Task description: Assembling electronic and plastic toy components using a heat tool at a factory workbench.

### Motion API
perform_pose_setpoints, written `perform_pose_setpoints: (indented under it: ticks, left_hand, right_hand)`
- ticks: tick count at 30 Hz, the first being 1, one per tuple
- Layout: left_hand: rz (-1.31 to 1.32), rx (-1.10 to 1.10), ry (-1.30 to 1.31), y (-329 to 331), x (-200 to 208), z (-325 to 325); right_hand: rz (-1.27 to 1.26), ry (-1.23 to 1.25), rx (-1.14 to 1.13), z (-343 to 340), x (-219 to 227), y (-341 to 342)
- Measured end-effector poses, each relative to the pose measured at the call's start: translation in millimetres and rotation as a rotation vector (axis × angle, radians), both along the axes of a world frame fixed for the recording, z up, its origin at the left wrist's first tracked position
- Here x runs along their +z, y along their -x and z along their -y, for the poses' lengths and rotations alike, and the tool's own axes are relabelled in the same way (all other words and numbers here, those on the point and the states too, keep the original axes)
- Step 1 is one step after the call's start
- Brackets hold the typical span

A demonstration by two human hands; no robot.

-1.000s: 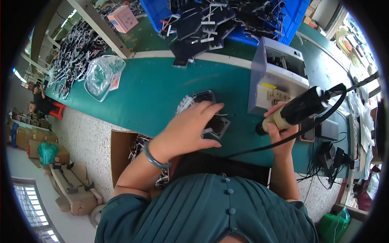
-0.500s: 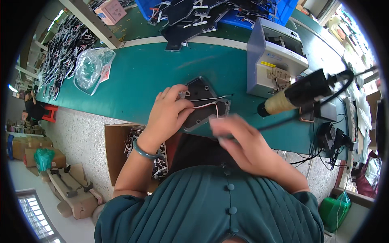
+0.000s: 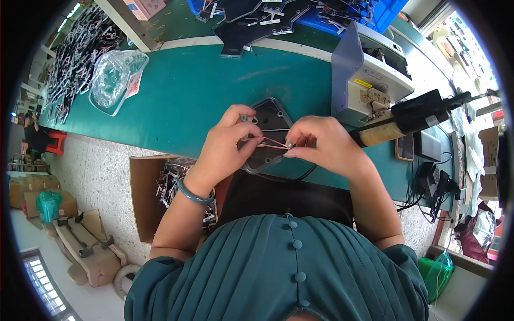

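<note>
A black plastic housing [image 3: 258, 159] with screw holes at its corners lies on the green bench in front of me. My left hand [image 3: 227, 142] is closed at its left side, thumb and index finger pinching a pair of thin red and white wires [image 3: 274, 142]. A small pale part [image 3: 247, 119] shows by the bent left fingers, too small to name. From the right, my right hand [image 3: 324, 143] pinches the other end of the same wires between thumb and fingertips. The wires stretch between both hands above the housing.
A hanging electric screwdriver [image 3: 409, 120] is just beyond my right hand, with a grey bench machine [image 3: 377, 80] behind it. Black flat parts [image 3: 233, 45] spill from a blue bin [image 3: 393, 13]. A clear bag [image 3: 110, 83] sits left; a cardboard box [image 3: 143, 206] stands below the bench.
My right hand, blurred before, has moved up over the housing and now grips the wires. The hanging screwdriver has shifted a little to the right. My left hand stays at the housing.
</note>
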State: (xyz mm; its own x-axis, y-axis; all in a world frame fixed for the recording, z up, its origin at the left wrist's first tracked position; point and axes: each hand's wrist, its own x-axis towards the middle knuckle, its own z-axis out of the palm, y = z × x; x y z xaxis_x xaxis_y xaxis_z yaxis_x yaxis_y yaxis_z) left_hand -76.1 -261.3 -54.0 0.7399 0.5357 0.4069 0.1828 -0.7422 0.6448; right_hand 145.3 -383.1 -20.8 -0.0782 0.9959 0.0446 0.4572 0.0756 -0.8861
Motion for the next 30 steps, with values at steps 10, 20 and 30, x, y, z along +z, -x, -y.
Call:
perform_pose_setpoints:
  ticks: [10, 20, 30]
  left_hand:
    - [0.072, -0.02, -0.027, -6, 7, 6]
    - [0.125, -0.022, -0.066, -32, -75, 8]
    - [0.077, -0.046, 0.079, -32, -69, -8]
  right_hand:
    - [-0.742, 0.108, -0.15, -2, -32, -5]
    - [-0.62, 0.132, 0.002, -7, -85, -39]
    - [-0.308, -0.069, 0.084, -21, -76, -44]
